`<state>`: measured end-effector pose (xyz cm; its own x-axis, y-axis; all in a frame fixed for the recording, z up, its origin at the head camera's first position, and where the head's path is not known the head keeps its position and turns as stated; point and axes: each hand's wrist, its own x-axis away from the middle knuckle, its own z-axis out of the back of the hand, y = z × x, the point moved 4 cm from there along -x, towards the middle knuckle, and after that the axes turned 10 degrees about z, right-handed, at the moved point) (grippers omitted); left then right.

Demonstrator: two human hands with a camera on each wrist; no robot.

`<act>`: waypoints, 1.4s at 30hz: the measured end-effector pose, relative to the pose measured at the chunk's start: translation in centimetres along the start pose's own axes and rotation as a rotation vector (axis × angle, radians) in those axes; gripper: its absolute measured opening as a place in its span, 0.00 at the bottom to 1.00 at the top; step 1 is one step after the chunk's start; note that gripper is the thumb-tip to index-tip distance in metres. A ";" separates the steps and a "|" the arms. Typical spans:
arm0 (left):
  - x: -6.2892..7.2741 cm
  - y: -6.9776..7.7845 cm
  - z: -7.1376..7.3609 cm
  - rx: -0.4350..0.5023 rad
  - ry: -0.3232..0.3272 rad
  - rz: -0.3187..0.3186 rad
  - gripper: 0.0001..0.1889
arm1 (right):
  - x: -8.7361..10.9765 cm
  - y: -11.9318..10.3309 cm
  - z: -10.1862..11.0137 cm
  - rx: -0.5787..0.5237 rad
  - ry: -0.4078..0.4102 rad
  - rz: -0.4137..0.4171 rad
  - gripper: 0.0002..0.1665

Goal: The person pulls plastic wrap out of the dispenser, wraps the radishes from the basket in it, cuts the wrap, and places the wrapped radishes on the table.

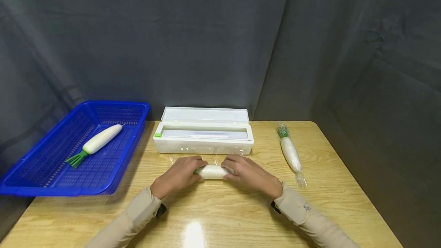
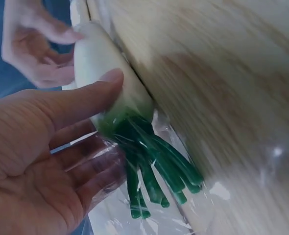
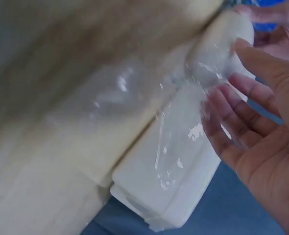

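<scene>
A white radish [image 1: 211, 172] with green stalks lies across the middle of the table, held between both hands. My left hand [image 1: 180, 173] grips its leafy end; in the left wrist view the thumb [image 2: 93, 98] presses on the white skin above the stalks [image 2: 156, 166]. Clear plastic wrap [image 2: 166, 129] spreads around the stalks. At the opposite end, my right hand [image 1: 249, 173] holds the radish, its thumb on top and its fingers [image 3: 237, 112] curled at the film-covered tip. Crinkled film [image 3: 169, 161] trails beyond that tip, over the white box.
Behind the hands stands a white wrap dispenser [image 1: 203, 147], lid raised, with a green piece at its left end. A blue basket [image 1: 113, 179] at the left holds another radish [image 1: 103, 139]. At the right lies a film-wrapped radish [image 1: 291, 153]. Dark curtains [image 1: 206, 41] close off the back.
</scene>
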<state>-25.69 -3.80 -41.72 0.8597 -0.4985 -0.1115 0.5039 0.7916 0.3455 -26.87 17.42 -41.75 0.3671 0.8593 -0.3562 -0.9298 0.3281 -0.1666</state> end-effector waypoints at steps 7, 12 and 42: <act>-0.2 -0.2 0.0 0.029 -0.064 0.030 0.15 | 0.1 -0.3 -1.1 -0.033 -0.094 -0.039 0.21; -0.3 -0.5 0.4 0.027 -0.089 0.025 0.18 | -0.1 -0.5 -1.4 -0.032 -0.132 -0.048 0.20; 1.3 3.8 -1.4 -0.325 0.240 -0.106 0.23 | -1.4 0.8 0.0 -0.215 -0.279 -0.149 0.10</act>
<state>-22.53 -0.99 -41.87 0.7776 -0.5168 -0.3581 0.5576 0.8300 0.0128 -28.17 16.45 -41.42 0.4489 0.8919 -0.0545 -0.8291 0.3930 -0.3977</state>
